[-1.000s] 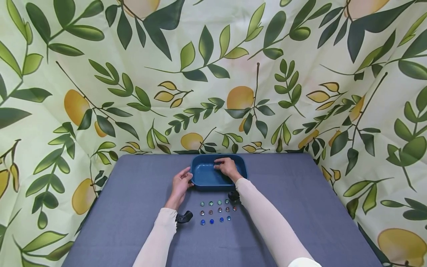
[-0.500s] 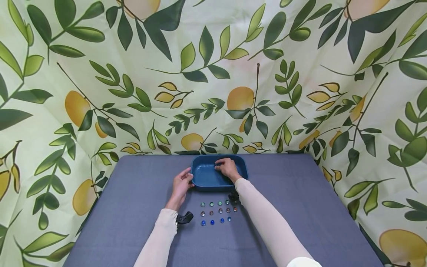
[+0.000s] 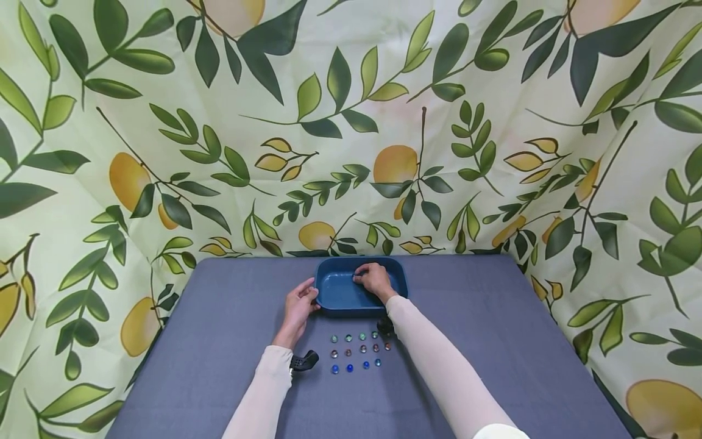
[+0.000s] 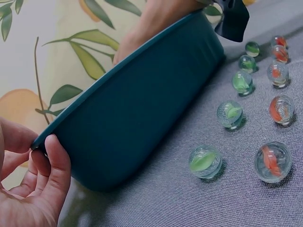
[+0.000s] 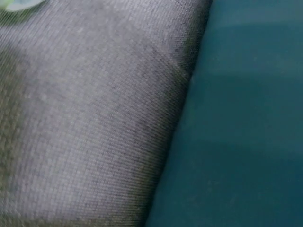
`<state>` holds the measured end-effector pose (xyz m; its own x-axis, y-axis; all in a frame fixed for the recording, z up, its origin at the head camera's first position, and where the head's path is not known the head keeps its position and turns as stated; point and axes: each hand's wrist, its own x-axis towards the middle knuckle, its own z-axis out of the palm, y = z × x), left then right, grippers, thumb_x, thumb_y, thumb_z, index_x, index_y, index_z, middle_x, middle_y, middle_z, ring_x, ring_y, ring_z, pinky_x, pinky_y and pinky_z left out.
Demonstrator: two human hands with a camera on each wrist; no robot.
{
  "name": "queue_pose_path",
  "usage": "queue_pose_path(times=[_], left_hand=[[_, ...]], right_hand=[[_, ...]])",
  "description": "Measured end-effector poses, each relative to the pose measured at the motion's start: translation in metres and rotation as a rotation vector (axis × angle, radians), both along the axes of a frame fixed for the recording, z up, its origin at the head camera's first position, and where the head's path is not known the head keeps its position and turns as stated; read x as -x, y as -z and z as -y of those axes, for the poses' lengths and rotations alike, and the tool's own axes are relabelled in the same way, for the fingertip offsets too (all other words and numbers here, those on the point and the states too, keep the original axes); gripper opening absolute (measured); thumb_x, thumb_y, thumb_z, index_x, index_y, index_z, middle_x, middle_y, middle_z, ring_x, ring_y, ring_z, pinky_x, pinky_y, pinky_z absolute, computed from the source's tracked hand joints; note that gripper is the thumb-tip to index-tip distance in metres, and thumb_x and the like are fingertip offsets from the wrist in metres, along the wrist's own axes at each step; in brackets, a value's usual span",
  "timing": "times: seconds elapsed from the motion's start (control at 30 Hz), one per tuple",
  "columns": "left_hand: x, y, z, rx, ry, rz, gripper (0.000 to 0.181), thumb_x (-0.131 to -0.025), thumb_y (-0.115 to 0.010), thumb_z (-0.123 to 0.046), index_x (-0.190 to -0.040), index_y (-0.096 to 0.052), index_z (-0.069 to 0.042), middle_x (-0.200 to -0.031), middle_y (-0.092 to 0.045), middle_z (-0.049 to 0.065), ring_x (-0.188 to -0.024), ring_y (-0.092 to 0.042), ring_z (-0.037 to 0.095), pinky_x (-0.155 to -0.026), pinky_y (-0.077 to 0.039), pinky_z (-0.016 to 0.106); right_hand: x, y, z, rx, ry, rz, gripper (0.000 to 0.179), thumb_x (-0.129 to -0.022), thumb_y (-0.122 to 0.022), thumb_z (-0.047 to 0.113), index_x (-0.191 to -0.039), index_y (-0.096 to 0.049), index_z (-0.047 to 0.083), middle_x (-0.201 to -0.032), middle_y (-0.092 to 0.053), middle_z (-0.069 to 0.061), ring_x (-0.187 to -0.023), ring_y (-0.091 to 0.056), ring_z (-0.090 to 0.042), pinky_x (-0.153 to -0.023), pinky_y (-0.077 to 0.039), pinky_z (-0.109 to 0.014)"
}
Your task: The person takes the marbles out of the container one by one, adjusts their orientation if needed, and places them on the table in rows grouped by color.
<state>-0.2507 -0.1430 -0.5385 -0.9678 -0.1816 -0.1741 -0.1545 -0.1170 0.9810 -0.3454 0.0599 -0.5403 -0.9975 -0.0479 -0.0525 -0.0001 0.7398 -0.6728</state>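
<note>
A dark blue rectangular tub [image 3: 336, 291] stands at the far side of the table. My left hand [image 3: 298, 308] holds its left end; in the left wrist view, thumb and fingers of that hand [image 4: 35, 184] pinch the rim. Over the tub's near side reaches my right hand [image 3: 375, 280], its bent fingers inside; whether they hold anything cannot be seen. Nearer me lie rows of glass marbles: green ones [image 3: 348, 338], orange-red ones [image 3: 348, 353] and blue ones [image 3: 350, 368]. Only the tub's outer wall [image 5: 236, 118], the cloth and part of a green marble show in the right wrist view.
A grey-blue cloth [image 3: 236, 329] covers the table. Behind it hangs a leaf-and-fruit patterned curtain [image 3: 340, 152], also along both sides. A black wrist device [image 3: 304, 361] sits on the left wrist, left of the marbles; another [image 3: 384, 325] hangs close to their right end.
The head view has tipped slightly, so everything sits a little lower. The right fingers appear slightly more bent inside the tub. The left hand, tub and marbles stay in place.
</note>
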Motion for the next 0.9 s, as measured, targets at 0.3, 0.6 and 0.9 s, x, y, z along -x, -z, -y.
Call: queue_pose_path(times=[0.3, 0.6, 0.9], left_hand=[[-0.001, 0.002, -0.003, -0.007, -0.012, -0.01, 0.042, -0.096, -0.058, -0.004, -0.138, -0.055, -0.004, -0.099, -0.054, 0.003, -0.079, -0.055, 0.013, -0.062, -0.053, 0.021], [0.003, 0.007, -0.002, -0.012, -0.019, -0.017, 0.042, -0.096, -0.058, -0.005, -0.138, -0.054, -0.003, -0.096, -0.054, 0.001, -0.084, -0.055, 0.017, -0.062, -0.052, 0.02], [0.002, 0.005, -0.001, -0.018, -0.014, -0.004, 0.043, -0.097, -0.057, -0.005, -0.139, -0.054, -0.004, -0.098, -0.054, 0.002, -0.084, -0.055, 0.016, -0.062, -0.053, 0.02]], right_hand=[[-0.002, 0.001, -0.004, -0.003, 0.0, 0.009, 0.014, -0.086, -0.075, 0.028, -0.095, -0.077, 0.017, -0.109, -0.072, -0.005, -0.09, -0.061, -0.023, -0.084, -0.05, -0.039], [-0.002, -0.004, -0.007, 0.085, -0.023, -0.056, 0.014, -0.085, -0.075, 0.026, -0.093, -0.076, 0.015, -0.081, -0.07, -0.001, -0.072, -0.057, -0.015, -0.066, -0.045, -0.027], [-0.007, -0.019, -0.014, 0.197, -0.056, -0.083, 0.013, -0.087, -0.073, 0.027, -0.094, -0.074, 0.016, -0.066, -0.058, 0.004, -0.061, -0.051, -0.012, -0.058, -0.04, -0.025]])
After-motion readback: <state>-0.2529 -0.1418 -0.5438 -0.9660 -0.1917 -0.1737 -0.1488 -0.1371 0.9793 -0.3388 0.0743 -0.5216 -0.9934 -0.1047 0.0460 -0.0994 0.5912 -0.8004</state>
